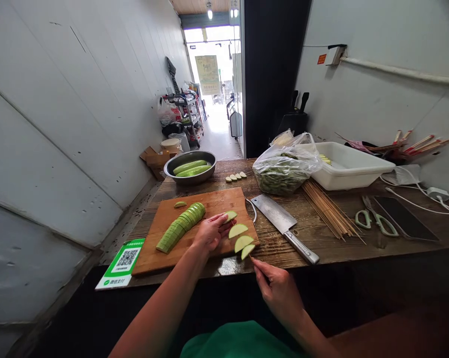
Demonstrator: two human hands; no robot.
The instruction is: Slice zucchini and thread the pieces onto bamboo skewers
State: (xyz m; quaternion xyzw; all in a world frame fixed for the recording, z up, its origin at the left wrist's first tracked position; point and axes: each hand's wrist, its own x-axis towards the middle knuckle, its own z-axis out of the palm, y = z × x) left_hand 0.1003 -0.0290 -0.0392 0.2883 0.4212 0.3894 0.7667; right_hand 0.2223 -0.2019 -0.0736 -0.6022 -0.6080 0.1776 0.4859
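Observation:
My right hand (278,286) pinches the lower end of a thin wooden skewer (251,258). Several pale green half-moon zucchini slices (242,242) are threaded along it, held above the front right corner of the cutting board (209,199). Between the fingers of my left hand (210,232) is another zucchini slice (230,216), near the skewer's far end; whether the skewer pierces it I cannot tell. A row of cut zucchini (181,226) leans in overlapping slices on the board, left of my left hand. One loose slice (180,204) lies behind that row.
A cleaver (274,211) and a bundle of skewers (328,209) lie right of the board, then scissors (377,219) and a dark flat slab (405,218). Behind are a bowl (190,179) of whole zucchini, a bag of green vegetables (282,174) and a white tub (354,174).

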